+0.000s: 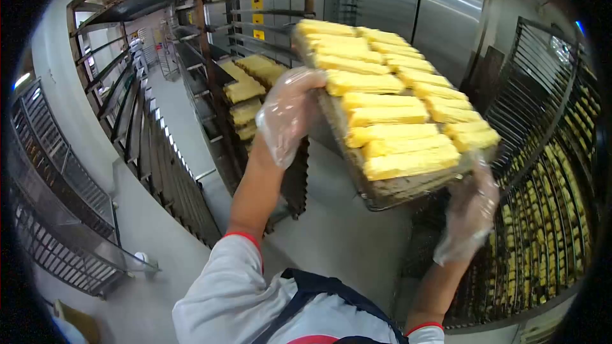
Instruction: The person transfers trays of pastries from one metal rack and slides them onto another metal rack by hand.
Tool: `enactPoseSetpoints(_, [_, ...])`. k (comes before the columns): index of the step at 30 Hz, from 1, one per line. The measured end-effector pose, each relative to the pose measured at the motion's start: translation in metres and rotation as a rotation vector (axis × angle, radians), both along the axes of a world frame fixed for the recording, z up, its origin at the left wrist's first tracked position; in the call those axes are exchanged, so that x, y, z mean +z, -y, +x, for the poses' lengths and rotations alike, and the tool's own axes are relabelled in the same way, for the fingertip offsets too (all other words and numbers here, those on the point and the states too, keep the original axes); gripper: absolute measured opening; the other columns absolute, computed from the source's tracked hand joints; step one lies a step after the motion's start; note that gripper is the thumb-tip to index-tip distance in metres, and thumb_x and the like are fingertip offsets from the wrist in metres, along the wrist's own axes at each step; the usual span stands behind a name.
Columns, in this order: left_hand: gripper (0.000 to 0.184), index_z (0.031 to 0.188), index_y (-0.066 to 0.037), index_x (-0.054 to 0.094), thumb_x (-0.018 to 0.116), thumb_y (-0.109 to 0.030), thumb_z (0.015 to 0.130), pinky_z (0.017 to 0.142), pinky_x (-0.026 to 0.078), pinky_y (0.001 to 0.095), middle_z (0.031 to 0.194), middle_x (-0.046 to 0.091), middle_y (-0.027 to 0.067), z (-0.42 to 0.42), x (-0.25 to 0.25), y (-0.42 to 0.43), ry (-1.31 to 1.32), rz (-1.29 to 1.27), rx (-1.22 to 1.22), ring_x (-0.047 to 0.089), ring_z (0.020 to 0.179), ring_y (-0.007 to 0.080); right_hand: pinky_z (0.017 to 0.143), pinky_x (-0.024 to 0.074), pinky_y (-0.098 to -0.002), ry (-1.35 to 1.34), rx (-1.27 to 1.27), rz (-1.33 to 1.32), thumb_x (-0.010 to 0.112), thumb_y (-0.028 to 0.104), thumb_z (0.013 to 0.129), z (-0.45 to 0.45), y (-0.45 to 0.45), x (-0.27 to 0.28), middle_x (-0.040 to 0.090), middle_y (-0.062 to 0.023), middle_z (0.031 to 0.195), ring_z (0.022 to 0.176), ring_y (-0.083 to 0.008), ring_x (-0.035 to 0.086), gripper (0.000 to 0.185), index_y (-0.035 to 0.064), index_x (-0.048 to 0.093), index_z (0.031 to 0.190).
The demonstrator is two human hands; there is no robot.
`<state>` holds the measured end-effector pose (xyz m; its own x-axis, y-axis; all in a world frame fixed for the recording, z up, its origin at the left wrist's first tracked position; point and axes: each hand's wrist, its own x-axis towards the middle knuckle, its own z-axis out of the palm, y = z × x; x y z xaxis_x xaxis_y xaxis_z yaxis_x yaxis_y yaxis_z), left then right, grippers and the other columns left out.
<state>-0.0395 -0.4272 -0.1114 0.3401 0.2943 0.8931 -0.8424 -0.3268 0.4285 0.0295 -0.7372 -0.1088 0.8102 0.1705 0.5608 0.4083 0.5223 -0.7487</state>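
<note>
The tray (417, 185) lies tilted between the 2 hands, bearing 2 columns of yellow sticks (408, 159). The left hand (290, 111) pinches the long edge beside it; the right hand (473, 213) clasps the near corner, its fingers partly hidden. The tray looks stiff and fairly heavy, the sticks soft and easily dented; opposite rims suit the grip, though thin plastic gloves (280, 137) may slip.
</note>
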Motion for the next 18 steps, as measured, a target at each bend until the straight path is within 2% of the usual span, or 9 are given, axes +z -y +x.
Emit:
enactPoseSetpoints(1, [0.028, 0.108, 0.004, 0.057, 0.056, -0.010, 0.085, 0.092, 0.045, 0.0347, 0.106, 0.062, 0.0143, -0.017, 0.013, -0.008, -0.008, -0.057, -0.007, 0.059, 0.097, 0.0212, 0.089, 0.0443, -0.0361, -0.232, 0.140, 0.062, 0.054, 0.025, 0.086, 0.023, -0.025, -0.003, 0.059, -0.0131, 0.114, 0.107, -0.0213, 0.055, 0.041, -0.0014, 0.055, 0.117])
enactPoseSetpoints(2, [0.028, 0.107, 0.006, 0.058, 0.056, -0.009, 0.083, 0.092, 0.045, 0.0344, 0.104, 0.063, 0.0140, -0.033, 0.025, -0.016, -0.015, -0.115, -0.014, 0.061, 0.095, 0.0210, 0.087, 0.0448, -0.0355, -0.238, 0.216, 0.096, 0.054, 0.023, 0.085, 0.029, -0.053, -0.004, 0.059, -0.0124, 0.114, 0.105, -0.0209, 0.056, 0.040, -0.0017, 0.056, 0.116])
enactPoseSetpoints(3, [0.028, 0.105, 0.007, 0.058, 0.055, -0.009, 0.082, 0.091, 0.046, 0.0343, 0.102, 0.065, 0.0137, -0.053, 0.050, -0.014, -0.206, -0.489, -0.438, 0.062, 0.093, 0.0212, 0.086, 0.0452, -0.0349, -0.245, 0.293, 0.129, 0.055, 0.022, 0.083, 0.031, -0.077, -0.001, 0.060, -0.0117, 0.113, 0.104, -0.0204, 0.057, 0.040, -0.0020, 0.056, 0.115])
enactPoseSetpoints(9, [0.031, 0.110, 0.005, 0.057, 0.055, -0.012, 0.085, 0.085, 0.049, 0.0317, 0.100, 0.064, 0.0139, -0.076, 0.075, -0.119, -0.196, -0.415, -0.174, 0.062, 0.092, 0.0216, 0.075, 0.0493, -0.0328, -0.138, 0.474, 0.077, 0.061, 0.021, 0.082, 0.052, -0.199, 0.040, 0.062, -0.0113, 0.106, 0.095, -0.0194, 0.060, 0.042, -0.0046, 0.055, 0.115])
enactPoseSetpoints(11, [0.031, 0.110, 0.005, 0.057, 0.054, -0.016, 0.087, 0.081, 0.051, 0.0305, 0.098, 0.063, 0.0133, -0.070, 0.078, -0.134, -0.215, -0.360, -0.113, 0.062, 0.089, 0.0212, 0.067, 0.0508, -0.0293, -0.024, 0.581, 0.033, 0.063, 0.024, 0.084, 0.073, -0.241, 0.061, 0.063, -0.0111, 0.101, 0.084, -0.0183, 0.062, 0.042, -0.0044, 0.054, 0.114])
enactPoseSetpoints(13, [0.035, 0.110, 0.002, 0.052, 0.052, -0.027, 0.090, 0.072, 0.052, 0.0307, 0.097, 0.060, 0.0145, -0.052, 0.070, -0.158, 0.056, -0.391, -0.025, 0.061, 0.078, 0.0216, 0.062, 0.0525, -0.0326, 0.002, 0.572, -0.004, 0.060, 0.033, 0.087, 0.083, -0.286, 0.090, 0.064, -0.0162, 0.086, 0.067, -0.0199, 0.062, 0.043, -0.0058, 0.057, 0.104])
enactPoseSetpoints(14, [0.039, 0.111, 0.000, 0.049, 0.050, -0.034, 0.092, 0.067, 0.052, 0.0313, 0.098, 0.058, 0.0157, -0.041, 0.062, -0.182, 0.132, -0.361, 0.087, 0.060, 0.073, 0.0223, 0.061, 0.0517, -0.0296, -0.004, 0.593, -0.115, 0.061, 0.033, 0.087, 0.083, -0.301, 0.104, 0.064, -0.0153, 0.088, 0.068, -0.0186, 0.062, 0.042, -0.0047, 0.057, 0.105])
enactPoseSetpoints(15, [0.043, 0.114, -0.002, 0.045, 0.045, -0.040, 0.093, 0.067, 0.053, 0.0335, 0.098, 0.058, 0.0188, -0.036, 0.069, -0.158, 0.126, -0.652, -0.053, 0.062, 0.076, 0.0260, 0.061, 0.0508, -0.0266, -0.008, 0.614, -0.227, 0.062, 0.032, 0.087, 0.083, -0.315, 0.118, 0.064, -0.0143, 0.089, 0.068, -0.0174, 0.061, 0.041, -0.0036, 0.056, 0.106])
enactPoseSetpoints(18, [0.043, 0.113, -0.002, 0.044, 0.048, -0.039, 0.092, 0.068, 0.054, 0.0372, 0.098, 0.057, 0.0197, -0.003, 0.051, -0.166, 0.110, -0.598, -0.040, 0.064, 0.078, 0.0307, 0.049, 0.0476, -0.0314, 0.090, 0.382, -0.605, 0.061, 0.036, 0.087, 0.106, -0.349, 0.142, 0.062, -0.0132, 0.074, 0.055, -0.0177, 0.057, 0.037, -0.0004, 0.059, 0.092])
